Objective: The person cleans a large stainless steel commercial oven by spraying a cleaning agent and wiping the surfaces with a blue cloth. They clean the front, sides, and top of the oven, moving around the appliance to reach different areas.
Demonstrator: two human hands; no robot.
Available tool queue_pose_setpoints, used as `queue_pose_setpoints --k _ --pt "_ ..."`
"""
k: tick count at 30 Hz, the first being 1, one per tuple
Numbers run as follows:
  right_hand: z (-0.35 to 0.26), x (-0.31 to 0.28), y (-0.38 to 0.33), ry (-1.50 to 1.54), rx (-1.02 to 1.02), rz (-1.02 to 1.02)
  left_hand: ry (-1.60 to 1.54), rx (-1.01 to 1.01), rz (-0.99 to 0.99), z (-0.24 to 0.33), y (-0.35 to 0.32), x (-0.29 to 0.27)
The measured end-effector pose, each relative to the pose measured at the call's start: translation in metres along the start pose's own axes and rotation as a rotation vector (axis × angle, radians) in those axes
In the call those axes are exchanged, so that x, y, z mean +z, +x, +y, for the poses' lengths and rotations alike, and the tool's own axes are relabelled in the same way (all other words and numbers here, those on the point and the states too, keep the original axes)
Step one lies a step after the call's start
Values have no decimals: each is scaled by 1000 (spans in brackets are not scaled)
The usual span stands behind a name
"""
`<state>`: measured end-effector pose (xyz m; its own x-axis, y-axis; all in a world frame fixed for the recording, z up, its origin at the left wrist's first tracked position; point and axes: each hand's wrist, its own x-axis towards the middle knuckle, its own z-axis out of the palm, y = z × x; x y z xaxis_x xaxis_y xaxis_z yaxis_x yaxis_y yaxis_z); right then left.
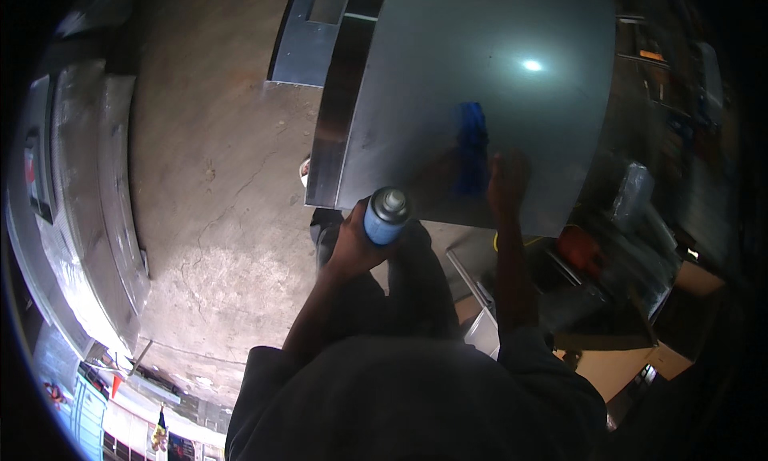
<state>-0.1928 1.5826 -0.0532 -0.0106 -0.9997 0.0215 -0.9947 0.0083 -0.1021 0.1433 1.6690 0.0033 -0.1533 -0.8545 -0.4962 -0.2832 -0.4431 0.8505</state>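
My left hand (353, 245) is wrapped around a blue spray can (384, 225) with a silvery top. The can is upright, in front of the near edge of a large grey metal panel (432, 69). Over the right part of that panel reaches my right hand (510, 181), dark and hard to make out. Just left of it, on the panel's surface, is a crumpled blue cloth (473, 137). Whether the right fingers touch the cloth does not show clearly.
A blue-grey metal frame (302, 49) lies on the floor beyond the panel's left side. Long wrapped sheets (88, 189) stand at the far left. To my right are an open cardboard box (688, 313), metal bars (470, 277) and plastic-wrapped pieces (632, 193).
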Motion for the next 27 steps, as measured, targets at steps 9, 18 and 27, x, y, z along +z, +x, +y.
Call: queue_pose_setpoints --k 9,18,27 --pt "-162 -72 -52 832 -143 -228 -120 50 24 -9 14 46" --pt "-121 -67 71 1171 190 -193 123 312 42 11 81 20" --pt "-25 -48 149 1460 346 -17 511 -272 483 27 206 14"
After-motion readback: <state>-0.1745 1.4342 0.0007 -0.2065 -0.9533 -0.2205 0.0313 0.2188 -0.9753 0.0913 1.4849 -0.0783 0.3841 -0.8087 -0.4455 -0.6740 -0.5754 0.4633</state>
